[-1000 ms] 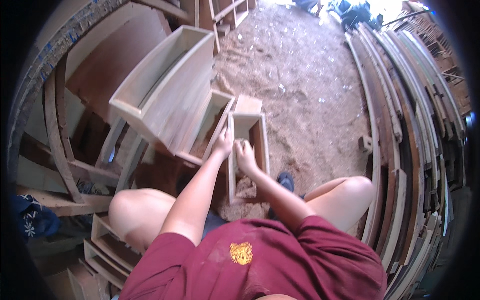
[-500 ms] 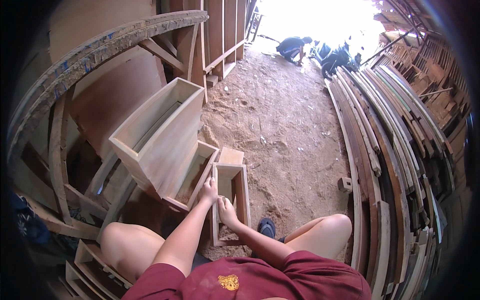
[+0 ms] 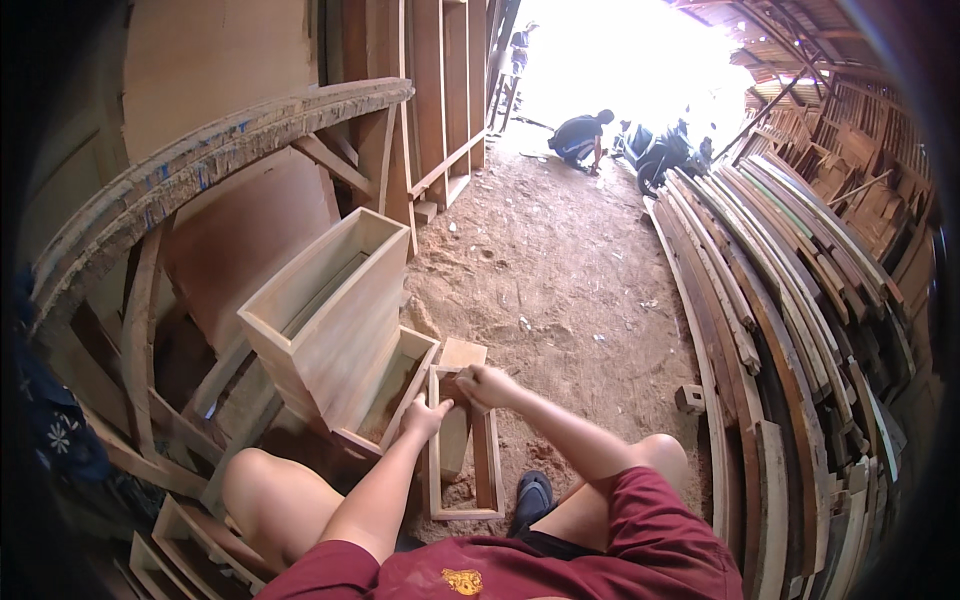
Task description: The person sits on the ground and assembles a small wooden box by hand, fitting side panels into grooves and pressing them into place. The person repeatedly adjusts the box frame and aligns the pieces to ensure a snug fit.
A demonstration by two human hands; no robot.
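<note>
Between my knees stands a narrow wooden drawer box (image 3: 487, 470) with its open side up. My left hand (image 3: 425, 416) is closed over the box's left rim, thumb toward the inside. At the far end of the same box, my right hand (image 3: 486, 388) is curled shut, its fingers turned down by the far rim. Whatever it may hold is hidden by the fingers. Just left of my left hand lies another open drawer box (image 3: 408, 362), and a taller one (image 3: 345, 310) rests on top of it. A small pale wood block (image 3: 463, 352) touches the far end of my box.
Long stacked planks (image 3: 760, 330) line the right side. A rough timber trestle (image 3: 230, 125) stands at the left, with more drawers (image 3: 190, 530) by my left knee. Sawdust covers the floor (image 3: 560, 280). Farther off, a person (image 3: 577, 140) crouches near a dark motorcycle-like shape.
My right hand has moved away from me, from inside the box to its far end. My left hand has stayed at the left rim. The view has tilted up slightly.
</note>
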